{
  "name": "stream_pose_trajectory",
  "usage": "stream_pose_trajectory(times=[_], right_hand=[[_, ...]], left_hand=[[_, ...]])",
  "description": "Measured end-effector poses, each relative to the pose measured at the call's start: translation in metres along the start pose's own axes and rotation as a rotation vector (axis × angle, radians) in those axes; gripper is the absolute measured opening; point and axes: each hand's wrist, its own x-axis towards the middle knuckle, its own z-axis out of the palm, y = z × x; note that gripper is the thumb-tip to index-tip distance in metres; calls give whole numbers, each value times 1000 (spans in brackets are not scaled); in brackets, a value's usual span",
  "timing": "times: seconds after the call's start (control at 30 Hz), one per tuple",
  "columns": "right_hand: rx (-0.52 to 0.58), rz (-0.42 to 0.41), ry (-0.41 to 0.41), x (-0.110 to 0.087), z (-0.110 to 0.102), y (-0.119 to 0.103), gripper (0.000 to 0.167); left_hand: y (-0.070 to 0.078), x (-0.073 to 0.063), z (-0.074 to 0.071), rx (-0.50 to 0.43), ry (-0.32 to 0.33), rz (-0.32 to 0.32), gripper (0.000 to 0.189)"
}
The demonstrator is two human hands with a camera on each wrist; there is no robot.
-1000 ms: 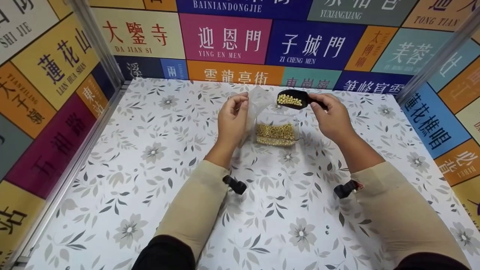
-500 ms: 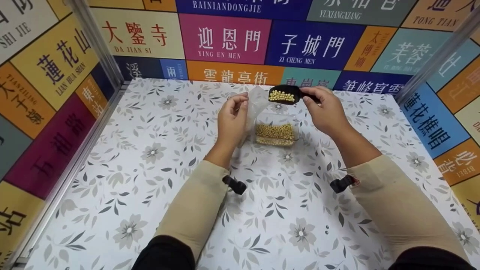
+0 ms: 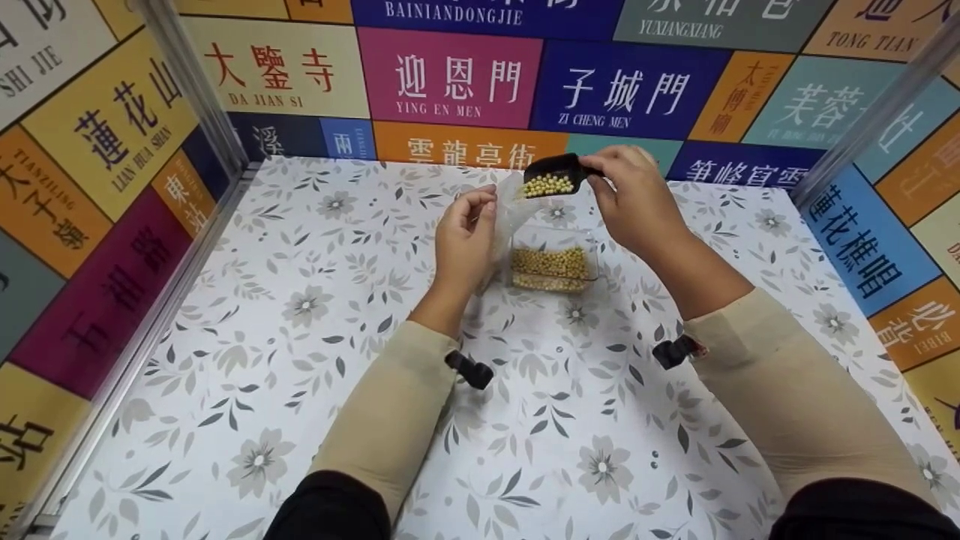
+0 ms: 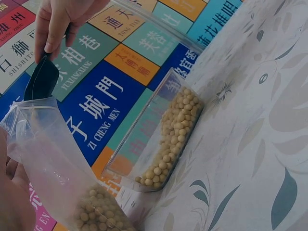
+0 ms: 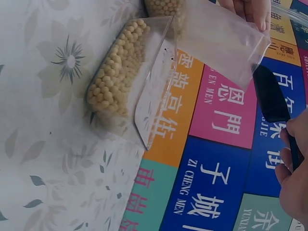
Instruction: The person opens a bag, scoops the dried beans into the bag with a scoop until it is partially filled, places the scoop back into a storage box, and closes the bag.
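Note:
My left hand (image 3: 463, 234) pinches the top edge of a clear plastic zip bag (image 4: 53, 149); soybeans (image 4: 98, 211) lie in its bottom. A black scoop (image 3: 568, 166), its handle gripped in my right hand (image 3: 637, 199), carries a load of yellow soybeans (image 3: 549, 185). The scoop's front lip meets the bag's mouth, tilted toward it. Just right of the bag stands a clear rectangular container (image 5: 156, 91), partly filled with soybeans (image 3: 550, 264). In the head view my left hand hides part of the bag.
A white tablecloth with grey flowers and leaves (image 3: 300, 390) covers the table. Colourful panels with printed characters (image 3: 450, 79) wall off the back and both sides. Metal posts (image 3: 187, 82) stand at the back corners.
My right hand has carried the loaded scoop leftward and slightly up, from above the container's right side to the bag's mouth. The left hand, bag and container have stayed in place.

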Motion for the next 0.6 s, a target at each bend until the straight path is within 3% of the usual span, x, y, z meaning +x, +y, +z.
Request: stream_pose_trajectory(times=[0.37, 0.6], right_hand=[[-8, -107, 82, 2, 0, 0, 31], [30, -64, 108, -9, 0, 10, 31]], left_hand=[[0, 0, 0, 14, -2, 0, 15], [1, 0, -2, 9, -2, 3, 14]])
